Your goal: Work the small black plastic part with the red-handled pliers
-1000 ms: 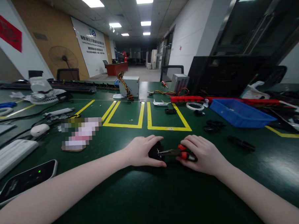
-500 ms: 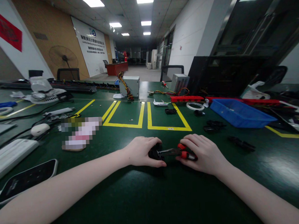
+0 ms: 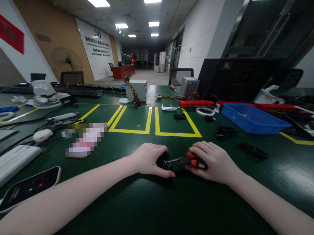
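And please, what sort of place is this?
Likely an electronics work area in an office: a green workbench marked with yellow tape, a metal box with coloured wires, and red-handled pliers.

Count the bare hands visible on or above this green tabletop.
2: the left hand is around a small black part, and the right hand grips red-handled pliers. No others show; neither is hidden.

- Our left hand (image 3: 151, 161) is hiding much of the black part (image 3: 162, 161).
- Our right hand (image 3: 211, 160) is covering part of the red-handled pliers (image 3: 183, 160).
- Pixelation is masking an object (image 3: 86, 141) toward the left edge of the table (image 3: 176, 206).
- We are seeing a white bar (image 3: 15, 162) cut off toward the near left corner.
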The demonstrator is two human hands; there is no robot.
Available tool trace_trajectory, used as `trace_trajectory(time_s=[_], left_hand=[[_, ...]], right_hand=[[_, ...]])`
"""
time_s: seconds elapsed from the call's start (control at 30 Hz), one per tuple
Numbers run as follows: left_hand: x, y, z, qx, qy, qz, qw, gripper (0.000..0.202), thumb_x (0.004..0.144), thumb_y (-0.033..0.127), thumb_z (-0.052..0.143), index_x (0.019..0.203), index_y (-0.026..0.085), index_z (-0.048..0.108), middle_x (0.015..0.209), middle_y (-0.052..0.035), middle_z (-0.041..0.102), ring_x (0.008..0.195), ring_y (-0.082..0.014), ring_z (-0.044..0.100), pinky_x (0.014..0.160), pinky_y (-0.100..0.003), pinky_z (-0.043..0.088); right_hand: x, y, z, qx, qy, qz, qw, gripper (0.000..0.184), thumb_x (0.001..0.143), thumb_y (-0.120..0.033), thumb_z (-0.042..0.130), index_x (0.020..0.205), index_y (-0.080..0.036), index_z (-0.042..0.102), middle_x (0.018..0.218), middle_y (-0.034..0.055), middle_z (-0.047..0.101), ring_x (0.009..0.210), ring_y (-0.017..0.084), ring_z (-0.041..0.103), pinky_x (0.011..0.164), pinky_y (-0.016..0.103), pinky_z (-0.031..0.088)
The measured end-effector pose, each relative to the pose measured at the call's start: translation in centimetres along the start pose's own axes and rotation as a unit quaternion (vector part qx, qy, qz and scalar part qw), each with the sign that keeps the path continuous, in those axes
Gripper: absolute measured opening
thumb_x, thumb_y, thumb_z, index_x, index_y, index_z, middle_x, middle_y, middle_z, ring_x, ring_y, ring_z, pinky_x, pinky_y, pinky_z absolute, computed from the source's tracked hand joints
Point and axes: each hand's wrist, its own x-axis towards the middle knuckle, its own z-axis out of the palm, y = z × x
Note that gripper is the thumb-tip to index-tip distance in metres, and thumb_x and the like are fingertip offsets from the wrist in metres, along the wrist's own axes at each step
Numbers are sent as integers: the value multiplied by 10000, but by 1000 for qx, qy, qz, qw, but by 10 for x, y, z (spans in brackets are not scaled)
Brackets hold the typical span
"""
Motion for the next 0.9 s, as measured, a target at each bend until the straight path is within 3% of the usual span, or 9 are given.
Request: trace_trajectory(time_s=[0.33, 0.9], left_hand=[[0, 0, 0, 3, 1, -1, 1000, 604, 757, 746, 596, 993, 189, 590, 952, -54, 697, 801, -236, 671, 656, -301, 465], [0, 1, -1, 4, -8, -9, 1000, 603, 771, 723, 602, 1063, 196, 579, 995, -60, 693, 840, -248, 674, 676, -314, 485]], right_hand=[[1, -3, -5, 50, 8, 33, 998, 328, 789, -428, 667, 981, -195, 537, 871, 70, 668, 721, 196, 622, 644, 323, 475], [1, -3, -4, 39, 24, 17, 999, 369, 813, -488, 653, 985, -174, 564, 895, 96, 679, 762, 212, 643, 654, 333, 486]])
